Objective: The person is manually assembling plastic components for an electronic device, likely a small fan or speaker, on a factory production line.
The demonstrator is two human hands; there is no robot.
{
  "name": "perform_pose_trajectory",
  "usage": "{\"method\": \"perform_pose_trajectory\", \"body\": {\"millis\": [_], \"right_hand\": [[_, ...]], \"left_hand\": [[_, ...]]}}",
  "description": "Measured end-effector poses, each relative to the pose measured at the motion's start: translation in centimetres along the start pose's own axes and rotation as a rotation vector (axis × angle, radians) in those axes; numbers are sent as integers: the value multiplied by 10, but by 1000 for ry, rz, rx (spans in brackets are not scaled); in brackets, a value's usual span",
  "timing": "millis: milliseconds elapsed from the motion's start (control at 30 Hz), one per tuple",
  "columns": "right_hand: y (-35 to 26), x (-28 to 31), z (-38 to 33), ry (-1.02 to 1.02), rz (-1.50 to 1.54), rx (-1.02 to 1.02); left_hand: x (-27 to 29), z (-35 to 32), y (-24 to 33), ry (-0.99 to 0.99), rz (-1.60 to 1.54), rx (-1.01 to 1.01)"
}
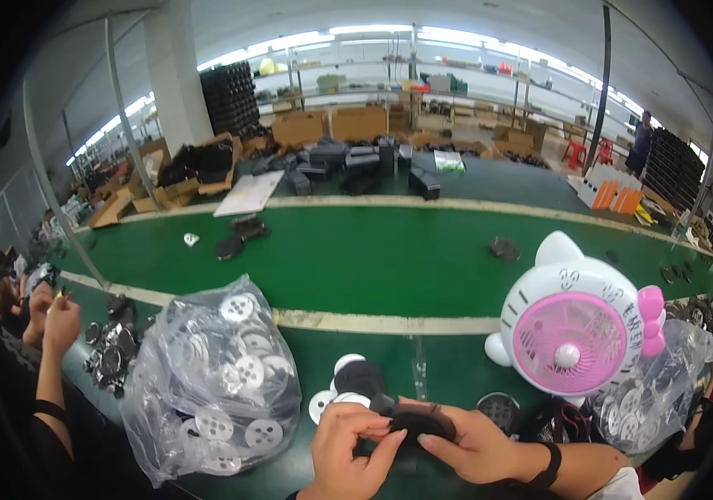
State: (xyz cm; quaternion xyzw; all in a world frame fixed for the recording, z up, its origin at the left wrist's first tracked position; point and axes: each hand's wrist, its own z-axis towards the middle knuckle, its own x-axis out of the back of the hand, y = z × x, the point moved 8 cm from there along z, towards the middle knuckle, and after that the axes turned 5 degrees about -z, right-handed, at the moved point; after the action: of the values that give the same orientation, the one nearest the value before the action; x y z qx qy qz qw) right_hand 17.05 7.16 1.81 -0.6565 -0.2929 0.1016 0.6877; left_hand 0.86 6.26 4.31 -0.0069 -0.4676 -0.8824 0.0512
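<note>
Left hand (352, 450) and right hand (480, 442) both grasp one black round part (425, 423), fingers and thumbs closed on its edge. The part is located over the near side of the green desk (456, 358); contact with the surface cannot be determined. Just beyond lie white discs (321, 407), one partly covered by a dark disc (359, 379). A clear bag (206, 383) stands left, a pink-and-white fan (567, 325) right.
</note>
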Motion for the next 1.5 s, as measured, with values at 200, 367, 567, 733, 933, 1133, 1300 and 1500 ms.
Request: {"method": "perform_pose_trajectory", "body": {"millis": [200, 367, 567, 733, 933, 1133, 1300, 1500], "right_hand": [[-12, -1, -5, 8, -13, -11], [-20, -1, -5, 46, -59, 32], [-18, 3, -5, 22, 76, 97], [1, 5, -7, 56, 495, -85], [10, 2, -7, 88, 497, -115], [22, 4, -3, 177, 473, -163], [18, 4, 0, 187, 449, -136], [11, 4, -2, 178, 356, -151]], "left_hand": [[-2, -3, -14, -45, -78, 219], [-6, -2, -28, 29, -477, 539], [17, 15, -13, -85, 73, 327], [10, 12, -23, -82, -273, 279], [8, 6, -26, -161, -171, 255], [-19, -2, -24, -420, -345, 383], [-28, -4, -29, -459, -410, 478], [-27, -9, -33, -416, -445, 607]]}}
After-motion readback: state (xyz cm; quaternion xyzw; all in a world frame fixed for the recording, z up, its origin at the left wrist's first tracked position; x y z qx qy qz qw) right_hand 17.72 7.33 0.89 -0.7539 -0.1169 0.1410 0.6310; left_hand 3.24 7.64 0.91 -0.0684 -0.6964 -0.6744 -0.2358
